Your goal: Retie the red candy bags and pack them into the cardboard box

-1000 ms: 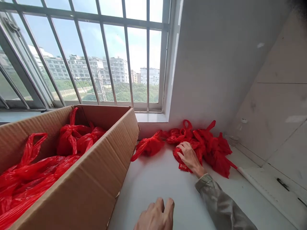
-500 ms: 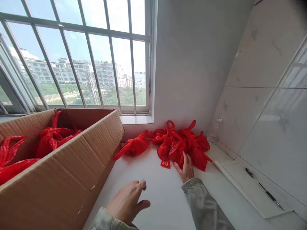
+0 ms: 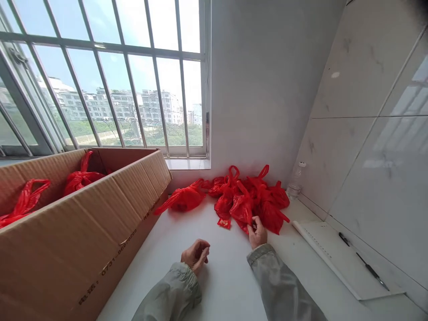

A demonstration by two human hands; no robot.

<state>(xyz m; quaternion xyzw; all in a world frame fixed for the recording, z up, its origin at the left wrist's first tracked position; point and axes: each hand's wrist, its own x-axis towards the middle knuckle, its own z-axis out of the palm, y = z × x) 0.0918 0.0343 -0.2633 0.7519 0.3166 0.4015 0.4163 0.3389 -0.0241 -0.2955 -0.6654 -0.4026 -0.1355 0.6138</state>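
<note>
Several knotted red plastic bags lie in a heap on the white tabletop [image 3: 220,272] against the wall. At the heap's front edge, my right hand [image 3: 258,232] pinches the lower part of a red plastic bag [image 3: 241,207] between thumb and fingers. Just left of that bag lies a small red packet [image 3: 224,223] with gold printing. My left hand [image 3: 195,255] hovers over the tabletop, fingers curled in toward the thumb, with nothing visible in it. Nearest the carton, another red bag [image 3: 186,197] lies on its side.
An open cardboard box [image 3: 110,214] holding red bags [image 3: 83,177] fills the left side. To the right lie an open notebook [image 3: 337,256] and a black pen [image 3: 372,272]. A clear bottle [image 3: 295,183] stands in the corner. Window bars [image 3: 157,102] are behind the box.
My right hand has gone from resting with spread fingers against the bag to pinching it. My left hand has moved forward and its fingers have curled in. The view has shifted slightly.
</note>
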